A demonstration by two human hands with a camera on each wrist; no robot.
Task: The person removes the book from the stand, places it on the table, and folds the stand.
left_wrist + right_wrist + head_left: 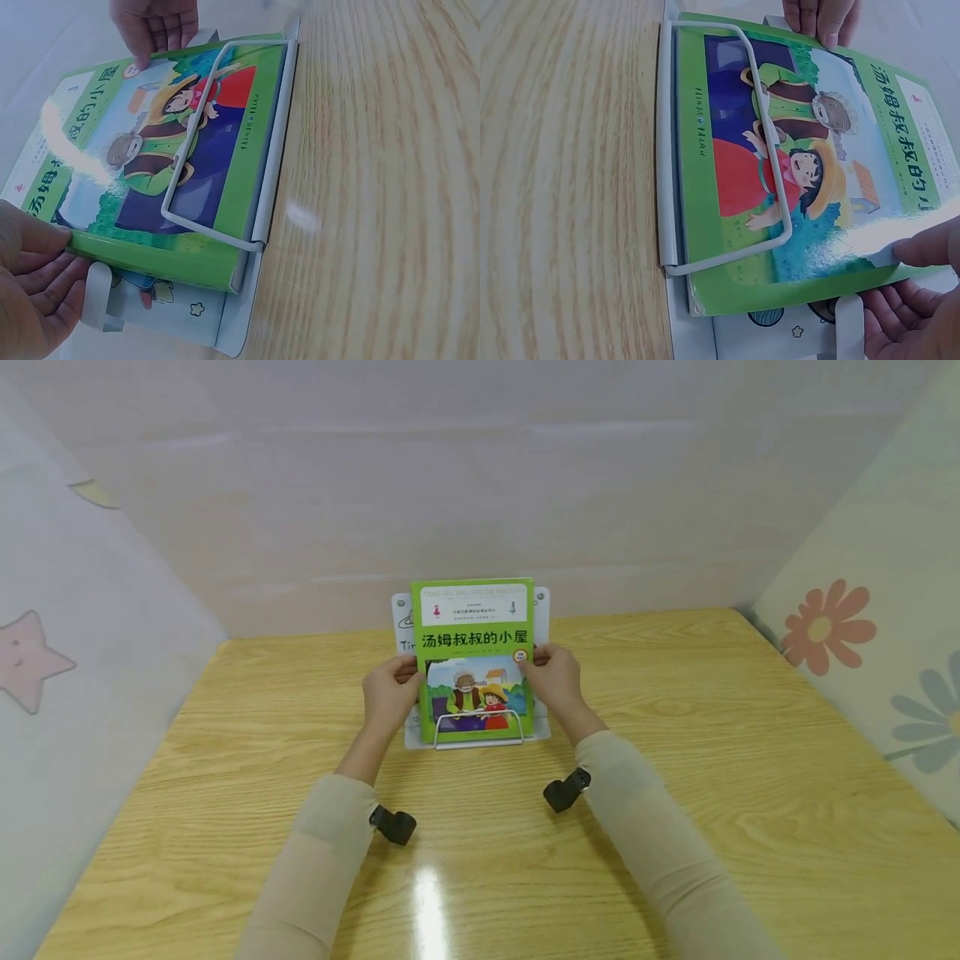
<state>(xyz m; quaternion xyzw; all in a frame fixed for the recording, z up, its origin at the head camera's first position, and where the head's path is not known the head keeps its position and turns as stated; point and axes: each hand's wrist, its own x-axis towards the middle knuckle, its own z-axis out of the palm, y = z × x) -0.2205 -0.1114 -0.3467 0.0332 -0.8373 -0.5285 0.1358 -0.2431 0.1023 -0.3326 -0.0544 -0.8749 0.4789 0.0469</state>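
A green picture book (474,647) stands closed and leaning back on a white book stand (543,610), cover toward me. The stand's wire holder (174,184) crosses the lower part of the cover. On the left edge my left hand (392,695) grips the book, its thumb (46,237) at the cover's side and the fingers curled next to the stand's side tab. My right hand (557,681) pinches the opposite edge, with the thumb (924,247) flat on the front cover and the fingers behind. The book's back is hidden.
The stand rests on a light wood-grain table (480,877), toward its far side. A pale covered wall (480,502) rises behind the table, with patterned panels on the left and right. A black wrist camera (393,825) sits on each forearm.
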